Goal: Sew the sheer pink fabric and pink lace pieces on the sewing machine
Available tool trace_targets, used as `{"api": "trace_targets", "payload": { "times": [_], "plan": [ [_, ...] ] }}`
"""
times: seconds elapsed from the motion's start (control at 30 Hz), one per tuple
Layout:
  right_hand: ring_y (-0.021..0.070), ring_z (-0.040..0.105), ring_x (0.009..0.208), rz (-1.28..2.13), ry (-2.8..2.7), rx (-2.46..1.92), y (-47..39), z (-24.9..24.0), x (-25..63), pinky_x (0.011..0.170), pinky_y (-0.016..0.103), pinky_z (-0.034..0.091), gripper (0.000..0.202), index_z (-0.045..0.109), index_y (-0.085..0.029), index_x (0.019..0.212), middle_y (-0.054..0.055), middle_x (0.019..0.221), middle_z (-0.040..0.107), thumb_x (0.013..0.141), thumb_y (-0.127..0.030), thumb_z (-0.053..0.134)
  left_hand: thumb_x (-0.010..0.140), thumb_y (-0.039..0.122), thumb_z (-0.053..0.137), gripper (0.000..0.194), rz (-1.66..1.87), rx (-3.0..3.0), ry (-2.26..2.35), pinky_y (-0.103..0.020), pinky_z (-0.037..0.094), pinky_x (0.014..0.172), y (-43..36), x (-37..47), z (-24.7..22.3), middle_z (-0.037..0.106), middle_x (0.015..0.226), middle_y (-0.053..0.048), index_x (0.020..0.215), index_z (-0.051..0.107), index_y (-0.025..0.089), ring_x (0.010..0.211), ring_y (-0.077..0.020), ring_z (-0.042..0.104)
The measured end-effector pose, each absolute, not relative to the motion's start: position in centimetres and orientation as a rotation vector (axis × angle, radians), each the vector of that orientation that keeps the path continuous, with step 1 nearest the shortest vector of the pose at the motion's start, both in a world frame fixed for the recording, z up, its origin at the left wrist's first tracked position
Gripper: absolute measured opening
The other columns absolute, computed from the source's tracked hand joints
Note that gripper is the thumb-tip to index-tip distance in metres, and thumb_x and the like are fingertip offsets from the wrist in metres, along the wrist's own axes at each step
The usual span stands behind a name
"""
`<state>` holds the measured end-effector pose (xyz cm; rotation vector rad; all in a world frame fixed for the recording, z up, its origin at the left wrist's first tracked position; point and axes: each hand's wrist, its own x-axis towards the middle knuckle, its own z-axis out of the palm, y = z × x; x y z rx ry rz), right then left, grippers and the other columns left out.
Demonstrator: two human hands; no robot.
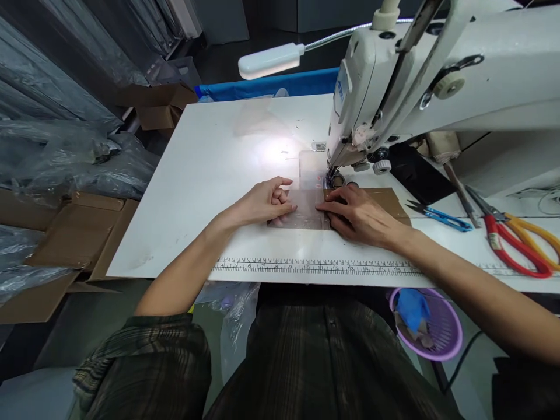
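A clear plastic sheet (306,217) lies flat on the white table, its far end beside the presser foot (331,178) of a sewing machine (363,87). My left hand (272,201) has the sheet's left edge between thumb and curled fingers, some of which show through the plastic. Its index finger is raised. On the sheet's right side, just in front of the presser foot, my right hand (361,213) bends its fingers down and grips the plastic by its seam edge. A brown sheet (387,203) extends from under that hand to the right.
Blue thread snips (440,216) and red- and orange-handled scissors (516,242) lie at the right. A ruler strip (315,267) runs along the table's front edge. A lamp (270,60) hangs over the back. Cardboard boxes (79,239) stand left; a purple basket (450,335) sits below.
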<state>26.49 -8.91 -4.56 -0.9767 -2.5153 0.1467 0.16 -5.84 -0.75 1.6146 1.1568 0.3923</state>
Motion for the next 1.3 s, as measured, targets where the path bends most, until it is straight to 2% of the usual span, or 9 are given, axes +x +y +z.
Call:
{"api": "trace_targets", "payload": {
  "times": [0.13, 0.23, 0.33, 0.47, 0.63, 0.73, 1.0, 1.17, 1.3],
  "plan": [
    [0.0294, 0.054, 0.102, 0.102, -2.507, -0.962, -7.8, -5.3, 27.0, 0.090, 0.048, 0.047, 0.037, 0.071, -0.016, 0.125, 0.017, 0.110, 0.061, 0.093, -0.021, 0.052, 0.102, 0.025, 0.048, 0.053, 0.479, 1.741, 1.433, -0.020, 0.050, 0.044, -6.2, 0.8, -0.4, 0.067, 0.071, 0.000, 0.151, 0.035, 0.011, 0.048, -0.0102, 0.062],
    [0.0294, 0.053, 0.102, 0.096, -2.464, -0.973, -7.3, -5.8, 27.1, 0.091, 0.049, 0.048, 0.039, 0.069, -0.016, 0.129, 0.017, 0.112, 0.059, 0.096, -0.025, 0.049, 0.106, 0.029, 0.038, 0.052, 0.531, 1.750, 1.529, -0.019, 0.047, 0.041, -6.0, 0.8, -0.3, 0.066, 0.065, 0.000, 0.153, 0.032, 0.007, 0.044, -0.0100, 0.059],
    [0.0297, 0.053, 0.103, 0.089, -2.433, -0.989, -7.2, -6.2, 26.9, 0.092, 0.049, 0.048, 0.041, 0.068, -0.017, 0.131, 0.017, 0.112, 0.057, 0.097, -0.027, 0.047, 0.101, 0.037, 0.053, 0.067, 0.451, 1.747, 1.311, -0.019, 0.051, 0.048, -5.6, -0.1, 0.0, 0.068, 0.071, -0.001, 0.157, 0.026, 0.012, 0.052, -0.0107, 0.064],
    [0.0307, 0.053, 0.105, 0.081, -2.449, -1.008, -7.2, -6.2, 26.7, 0.093, 0.050, 0.048, 0.043, 0.066, -0.017, 0.133, 0.018, 0.113, 0.057, 0.097, -0.028, 0.047, 0.086, 0.032, 0.076, 0.086, 0.234, 1.735, 0.966, -0.020, 0.057, 0.058, -5.6, -1.6, 0.8, 0.071, 0.080, 0.000, 0.158, 0.030, 0.023, 0.066, -0.0120, 0.069],
    [0.0298, 0.055, 0.105, 0.196, -2.454, -1.006, -7.2, -5.5, 27.1, 0.097, 0.052, 0.049, 0.044, 0.065, -0.021, 0.135, 0.016, 0.113, 0.060, 0.096, -0.027, 0.047, 0.088, 0.035, 0.073, 0.060, 0.270, 1.586, 0.932, -0.024, 0.061, 0.060, -7.5, -0.8, 0.9, 0.072, 0.075, -0.002, 0.143, 0.056, 0.017, 0.065, -0.0146, 0.072],
    [0.0289, 0.057, 0.107, 0.302, -2.435, -0.989, -7.3, -4.9, 27.6, 0.097, 0.052, 0.050, 0.045, 0.065, -0.026, 0.135, 0.013, 0.113, 0.063, 0.093, -0.024, 0.048, 0.087, 0.036, 0.074, 0.053, 0.391, 1.463, 0.979, -0.024, 0.062, 0.059, -9.3, 0.7, -0.1, 0.074, 0.078, -0.005, 0.133, 0.063, 0.013, 0.062, -0.0137, 0.071],
    [0.0299, 0.058, 0.106, 0.260, -2.538, -0.934, -7.5, -4.6, 28.2, 0.093, 0.051, 0.050, 0.042, 0.070, -0.024, 0.125, 0.014, 0.115, 0.065, 0.091, -0.021, 0.046, 0.089, 0.037, 0.071, 0.065, 0.473, 1.182, 0.978, -0.020, 0.055, 0.050, -11.1, 2.7, -1.1, 0.069, 0.088, -0.004, 0.145, 0.047, 0.013, 0.055, -0.0082, 0.065],
    [0.0312, 0.057, 0.105, 0.186, -2.509, -0.998, -7.8, -5.1, 27.9, 0.091, 0.051, 0.049, 0.039, 0.069, -0.020, 0.123, 0.015, 0.116, 0.064, 0.090, -0.021, 0.048, 0.092, 0.029, 0.060, 0.045, 0.424, 1.751, 1.106, -0.019, 0.042, 0.046, -10.5, 0.5, -0.1, 0.067, 0.093, -0.006, 0.134, 0.058, 0.013, 0.056, -0.0063, 0.052],
    [0.0307, 0.056, 0.107, 0.229, -2.455, -1.020, -8.0, -5.6, 27.8, 0.093, 0.050, 0.048, 0.038, 0.069, -0.023, 0.123, 0.013, 0.118, 0.064, 0.090, -0.021, 0.049, 0.089, 0.019, 0.052, 0.042, 0.171, 2.203, 0.896, -0.020, 0.043, 0.056, -11.3, -0.9, 1.3, 0.069, 0.103, -0.006, 0.130, 0.063, 0.018, 0.071, -0.0105, 0.055]
  ]
}}
